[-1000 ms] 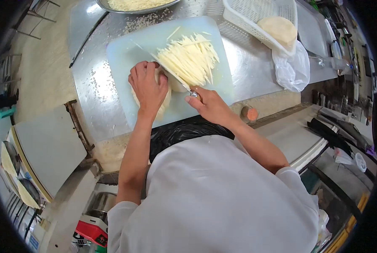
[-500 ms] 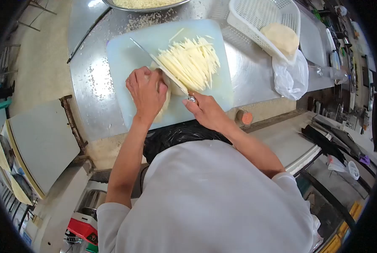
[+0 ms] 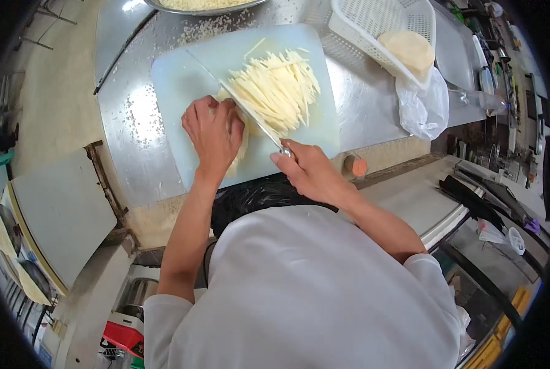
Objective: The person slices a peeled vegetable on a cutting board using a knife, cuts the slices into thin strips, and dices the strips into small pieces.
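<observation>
My right hand (image 3: 312,171) grips the handle of a kitchen knife (image 3: 250,113), its long blade slanting up and left across the board. Beside the blade, my left hand (image 3: 214,136) has its fingers curled down onto pale vegetable slices (image 3: 240,157), mostly hidden beneath it. A heap of thin pale vegetable strips (image 3: 281,92) lies on the blade's right side. All of this rests on a whitish-blue cutting board (image 3: 177,80). One loose strip (image 3: 255,48) lies above the heap.
A white perforated basket (image 3: 350,23) at upper right holds a round peeled vegetable (image 3: 406,51). A plastic bag (image 3: 424,111) hangs below it. Scattered grains lie on the metal table (image 3: 122,147), near a bowl (image 3: 208,11) of pale bits. An orange-ended cylinder (image 3: 356,166) stands near the table's front edge.
The knife and my right hand have shifted slightly right and toward my body. My left hand stays curled on the slices. The whole view has moved a little.
</observation>
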The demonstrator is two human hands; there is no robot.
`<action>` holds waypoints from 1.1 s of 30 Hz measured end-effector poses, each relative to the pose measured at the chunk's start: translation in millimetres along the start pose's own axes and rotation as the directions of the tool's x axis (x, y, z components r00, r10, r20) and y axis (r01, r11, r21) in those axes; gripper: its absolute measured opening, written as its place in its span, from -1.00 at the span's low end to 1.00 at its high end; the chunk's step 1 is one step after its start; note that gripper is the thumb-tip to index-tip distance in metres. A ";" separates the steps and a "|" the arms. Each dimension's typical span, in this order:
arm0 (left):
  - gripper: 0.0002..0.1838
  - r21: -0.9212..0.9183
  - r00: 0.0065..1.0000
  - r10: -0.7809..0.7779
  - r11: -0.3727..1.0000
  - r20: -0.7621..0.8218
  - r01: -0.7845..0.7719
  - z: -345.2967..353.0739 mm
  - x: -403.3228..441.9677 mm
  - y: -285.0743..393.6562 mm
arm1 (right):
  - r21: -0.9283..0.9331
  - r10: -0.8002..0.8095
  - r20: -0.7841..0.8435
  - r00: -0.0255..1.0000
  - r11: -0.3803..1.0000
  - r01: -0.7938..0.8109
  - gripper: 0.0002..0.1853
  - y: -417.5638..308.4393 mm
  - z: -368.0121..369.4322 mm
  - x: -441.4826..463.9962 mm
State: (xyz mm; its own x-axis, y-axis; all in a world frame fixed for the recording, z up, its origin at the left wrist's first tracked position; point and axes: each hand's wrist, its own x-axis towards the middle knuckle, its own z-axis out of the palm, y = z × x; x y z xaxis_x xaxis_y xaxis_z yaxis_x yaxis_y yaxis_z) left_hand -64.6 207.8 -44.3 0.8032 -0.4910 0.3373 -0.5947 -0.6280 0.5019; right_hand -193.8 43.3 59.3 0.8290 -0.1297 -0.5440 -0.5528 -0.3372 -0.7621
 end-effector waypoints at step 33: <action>-0.65 -0.167 0.999 -0.001 0.986 -0.034 -0.005 -4.0 -3.9 -10.0 | -0.024 -0.129 -0.063 0.990 0.992 0.127 -0.54 28.1 28.3 28.3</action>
State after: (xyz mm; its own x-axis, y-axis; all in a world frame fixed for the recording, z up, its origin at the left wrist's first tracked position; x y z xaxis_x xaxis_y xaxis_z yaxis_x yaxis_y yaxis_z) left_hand -61.6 218.4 -47.4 0.8045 -0.4694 0.3639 -0.5843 -0.5160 0.6263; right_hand -188.2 56.6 12.6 0.8969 -0.1438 -0.4182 -0.4405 -0.3737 -0.8163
